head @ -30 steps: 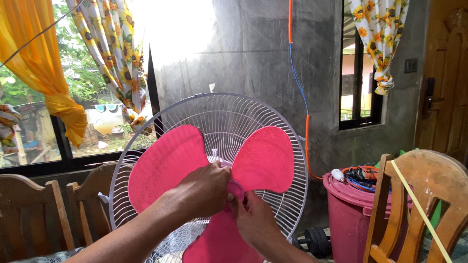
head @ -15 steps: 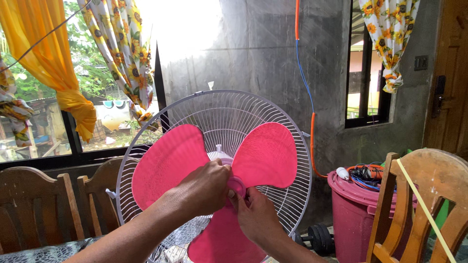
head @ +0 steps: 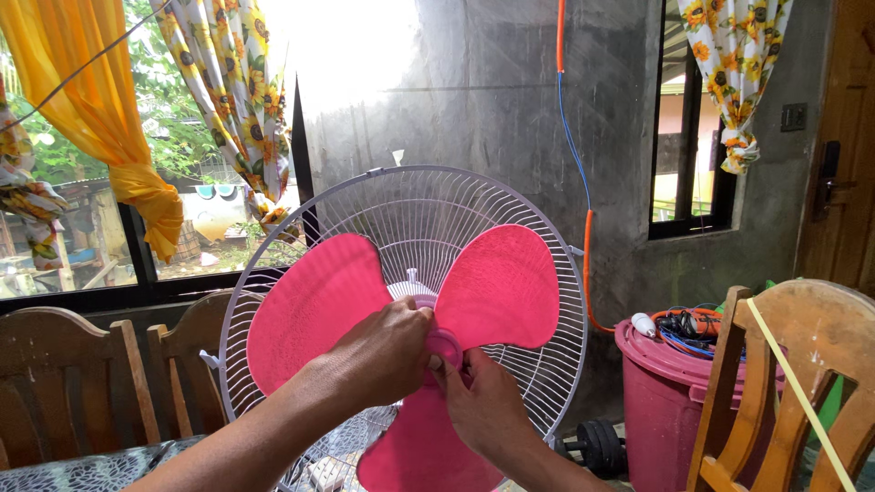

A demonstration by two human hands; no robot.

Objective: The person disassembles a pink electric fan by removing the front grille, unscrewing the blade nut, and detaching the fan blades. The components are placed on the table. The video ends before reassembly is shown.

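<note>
Both hands meet at the centre of a fan. The fingers of the left hand (head: 383, 351) are curled together over the hub, pressed against the base of the blades beside a small round pink cap (head: 444, 346) that sits at the middle; the fingertips are hidden behind the knuckles, so it cannot be told exactly what they pinch. The right hand (head: 483, 401) comes up from below, its fingers bent and closed around the underside of the same pink cap, touching it. The cap sits at the hub of a three-bladed pink fan blade (head: 497, 287), with one blade up left, one up right and one pointing down behind the wrists. Behind the blade stands a round white wire rear guard (head: 401, 205), upright and facing the viewer. Both forearms reach in from the bottom edge. To the left are dark wooden chair backs (head: 64, 383), and a lighter wooden chair (head: 802, 364) stands at the right edge. Between that chair and the fan is a pink plastic bucket (head: 656, 401) with tangled wires (head: 684, 326) on its lid. Behind everything is a bare grey concrete wall (head: 492, 109), with windows hung with a yellow curtain (head: 100, 118) and sunflower-print curtains (head: 237, 100).
</note>
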